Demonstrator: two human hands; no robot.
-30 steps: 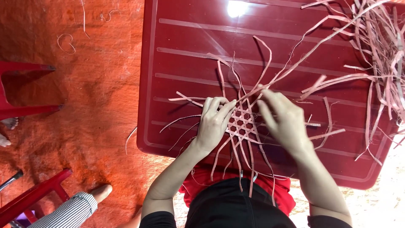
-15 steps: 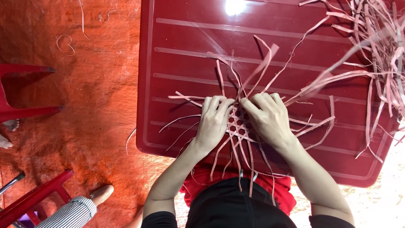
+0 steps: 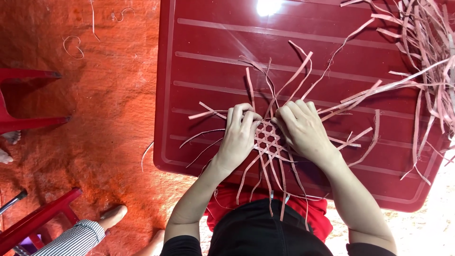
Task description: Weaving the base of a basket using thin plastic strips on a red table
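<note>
A small open-weave mat of thin pale strips [image 3: 268, 141] lies on a dark red plastic table [image 3: 208, 61], its loose ends fanning out in all directions. My left hand [image 3: 239, 135] presses down on the mat's left side, fingers curled over the strips. My right hand [image 3: 303, 128] rests on the mat's right side, its fingertips pinching strips at the top edge of the weave. Both hands touch the weave, and their fingers nearly meet above it.
A pile of loose strips [image 3: 426, 52] lies at the table's far right corner. Red plastic stools [image 3: 23, 123] stand on the orange floor mat at left. Another person's striped trouser leg and bare foot [image 3: 111, 218] are at the lower left.
My right hand has moved left and down onto the weave, closing in on my left hand. The long strips it was working have been drawn in towards the weave.
</note>
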